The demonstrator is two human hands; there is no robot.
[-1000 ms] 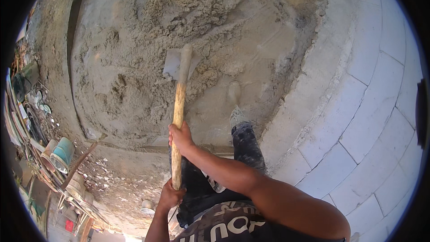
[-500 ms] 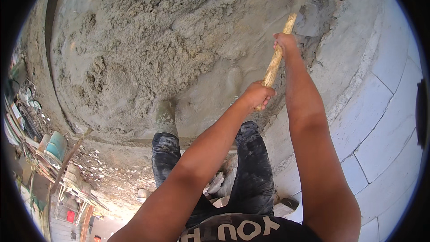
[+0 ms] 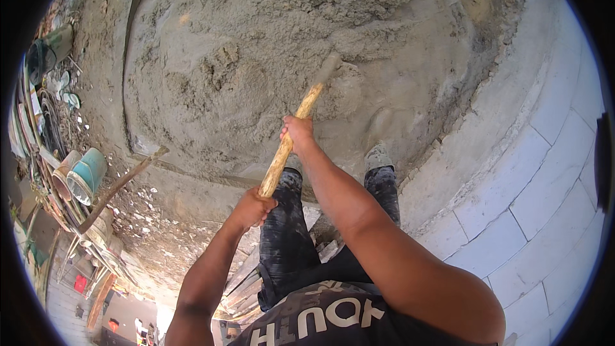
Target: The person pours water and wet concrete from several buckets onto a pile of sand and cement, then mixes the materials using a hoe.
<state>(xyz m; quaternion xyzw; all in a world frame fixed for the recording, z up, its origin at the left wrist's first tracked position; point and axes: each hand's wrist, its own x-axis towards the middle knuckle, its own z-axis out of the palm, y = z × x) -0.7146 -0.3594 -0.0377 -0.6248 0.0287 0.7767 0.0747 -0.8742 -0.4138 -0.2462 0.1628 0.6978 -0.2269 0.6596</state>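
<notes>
Although part of the wet grey mix (image 3: 426, 70) lies fairly smooth, the working of it looks no more than partway along, to judge by the surface. To the right of the wooden handle (image 3: 277, 168) the mix is flatter and slick; beyond the handle's far end, and off to its left, it stands in rough lumps and ridges, which I take to be the portion left to work.

Both hands are closed around the handle, fingers wrapped and no palm spread. The right hand (image 3: 298, 133) grips partway up the shaft, while the left hand (image 3: 252, 209) is clenched at its near end — a stretch of bare wood shows between them. The handle itself slants over the edge of the mix, away from the body and to the right, and its far end is coated grey. Whatever head it carries is hard to make out there — it may be sunk in the mix or simply lost against it, so I cannot say which.

Right of the handle, a mud-coated right boot (image 3: 378, 155) stands in the mix; farther right run pale blocks (image 3: 512, 198). Well to the handle's left lies a turquoise bucket (image 3: 88, 176).
</notes>
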